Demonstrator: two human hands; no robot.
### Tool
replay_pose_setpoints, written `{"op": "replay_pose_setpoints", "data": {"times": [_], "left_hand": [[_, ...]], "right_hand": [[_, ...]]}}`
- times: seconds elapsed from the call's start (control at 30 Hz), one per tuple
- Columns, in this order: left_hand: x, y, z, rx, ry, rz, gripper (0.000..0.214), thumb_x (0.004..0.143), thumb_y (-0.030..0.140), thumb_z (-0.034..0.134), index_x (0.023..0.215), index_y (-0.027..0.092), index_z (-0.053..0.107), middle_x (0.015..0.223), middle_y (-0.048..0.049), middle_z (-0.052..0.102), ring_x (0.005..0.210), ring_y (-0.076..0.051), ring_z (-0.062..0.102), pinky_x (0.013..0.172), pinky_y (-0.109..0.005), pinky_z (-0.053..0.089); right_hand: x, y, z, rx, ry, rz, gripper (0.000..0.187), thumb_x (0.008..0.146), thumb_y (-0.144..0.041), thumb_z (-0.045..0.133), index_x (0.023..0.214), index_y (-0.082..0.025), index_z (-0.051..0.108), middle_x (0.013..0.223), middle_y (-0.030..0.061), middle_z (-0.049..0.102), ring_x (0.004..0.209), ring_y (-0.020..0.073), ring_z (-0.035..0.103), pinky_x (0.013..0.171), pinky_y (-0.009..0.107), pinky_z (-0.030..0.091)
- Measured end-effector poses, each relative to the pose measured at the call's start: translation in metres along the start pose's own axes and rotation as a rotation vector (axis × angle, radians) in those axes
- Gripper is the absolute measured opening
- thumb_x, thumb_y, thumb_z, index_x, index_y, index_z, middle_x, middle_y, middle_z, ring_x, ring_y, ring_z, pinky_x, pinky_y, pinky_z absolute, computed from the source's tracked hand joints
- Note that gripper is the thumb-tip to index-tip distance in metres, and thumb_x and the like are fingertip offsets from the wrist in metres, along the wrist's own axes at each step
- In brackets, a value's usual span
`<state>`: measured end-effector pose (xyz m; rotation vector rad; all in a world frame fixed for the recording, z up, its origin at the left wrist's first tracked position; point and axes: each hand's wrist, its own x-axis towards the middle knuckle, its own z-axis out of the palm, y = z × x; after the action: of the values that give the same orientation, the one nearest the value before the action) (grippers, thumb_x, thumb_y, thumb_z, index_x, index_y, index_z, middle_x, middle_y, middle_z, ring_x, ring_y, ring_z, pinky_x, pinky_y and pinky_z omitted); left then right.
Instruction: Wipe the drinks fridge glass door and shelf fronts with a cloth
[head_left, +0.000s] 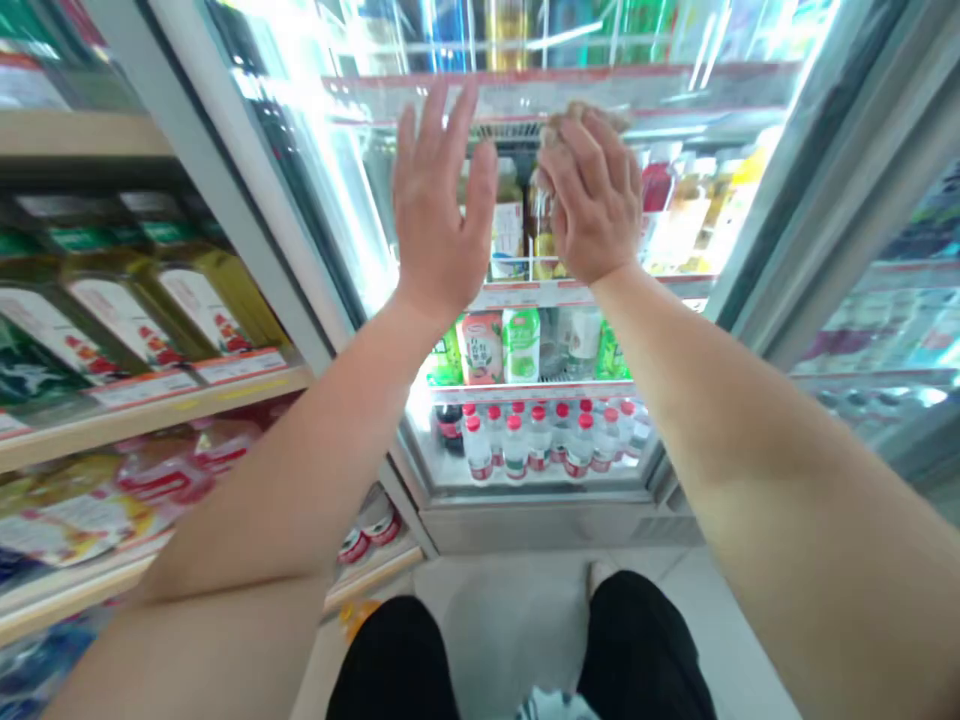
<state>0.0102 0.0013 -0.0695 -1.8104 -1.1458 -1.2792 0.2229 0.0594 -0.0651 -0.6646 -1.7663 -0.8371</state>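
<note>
My left hand (442, 205) is raised in front of the glass door (420, 470) of a lit drinks fridge. Its fingers are spread and nothing is in it; whether the palm touches the glass I cannot tell. To its right, my right hand (592, 195) presses toward the glass with bent fingers over a crumpled tan cloth (619, 120), mostly hidden beneath the hand. Behind the hands stand juice bottles (660, 195) on a middle shelf. Lower down are green and pink cartons (521, 345) and several red-capped water bottles (538, 440).
On the left, a wooden shelf (142, 125) unit holds oil bottles (217, 295) with price tags below. A metal door frame (817, 200) runs along the right, beside another glass-fronted section. My black-clad knees (397, 660) are above the pale tiled floor (510, 610).
</note>
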Motion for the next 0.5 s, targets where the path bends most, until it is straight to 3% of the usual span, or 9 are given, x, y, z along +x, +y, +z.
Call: {"op": "replay_pose_setpoints", "data": {"times": [0.07, 0.17, 0.3, 0.37, 0.5], "left_hand": [[0.007, 0.000, 0.003, 0.068, 0.061, 0.014, 0.062, 0.107, 0.062, 0.028, 0.161, 0.032, 0.025, 0.169, 0.0138, 0.009, 0.157, -0.024, -0.006, 0.130, -0.051, -0.006], [0.002, -0.005, 0.014, 0.133, 0.070, 0.033, 0.059, 0.106, 0.054, 0.034, 0.160, 0.029, 0.028, 0.169, 0.0104, 0.006, 0.157, -0.025, -0.008, 0.127, -0.058, -0.012], [-0.007, -0.008, 0.023, 0.156, 0.110, 0.052, 0.059, 0.103, 0.044, 0.043, 0.159, 0.026, 0.035, 0.169, 0.0000, 0.017, 0.157, -0.027, -0.002, 0.127, -0.058, -0.008], [-0.008, -0.006, 0.022, 0.160, 0.126, 0.060, 0.059, 0.103, 0.041, 0.045, 0.158, 0.025, 0.036, 0.168, -0.0028, 0.020, 0.157, -0.027, -0.001, 0.128, -0.056, -0.007], [-0.007, -0.002, 0.018, 0.166, 0.091, 0.031, 0.061, 0.101, 0.038, 0.048, 0.160, 0.027, 0.034, 0.168, 0.0010, 0.019, 0.157, -0.025, -0.006, 0.128, -0.057, -0.008]], "right_hand": [[0.000, 0.005, 0.006, 0.012, 0.089, 0.083, 0.053, 0.104, -0.034, 0.020, 0.146, -0.022, 0.052, 0.160, 0.0046, 0.041, 0.154, 0.0253, 0.026, 0.125, 0.052, 0.027], [-0.001, 0.006, 0.009, 0.033, 0.156, 0.131, 0.054, 0.104, -0.035, 0.022, 0.146, -0.019, 0.052, 0.158, 0.0093, 0.042, 0.154, 0.0296, 0.026, 0.124, 0.057, 0.026], [-0.003, 0.003, 0.007, 0.019, 0.015, -0.159, 0.050, 0.104, -0.037, 0.028, 0.143, -0.023, 0.055, 0.156, 0.0055, 0.046, 0.152, 0.0263, 0.030, 0.125, 0.052, 0.026], [-0.004, 0.003, 0.007, 0.017, -0.032, -0.209, 0.048, 0.105, -0.036, 0.028, 0.142, -0.027, 0.056, 0.155, 0.0018, 0.048, 0.152, 0.0233, 0.032, 0.125, 0.050, 0.027], [-0.002, 0.005, 0.008, -0.010, 0.142, 0.086, 0.051, 0.106, -0.035, 0.022, 0.144, -0.023, 0.054, 0.156, 0.0062, 0.047, 0.152, 0.0259, 0.031, 0.125, 0.052, 0.027]]}}
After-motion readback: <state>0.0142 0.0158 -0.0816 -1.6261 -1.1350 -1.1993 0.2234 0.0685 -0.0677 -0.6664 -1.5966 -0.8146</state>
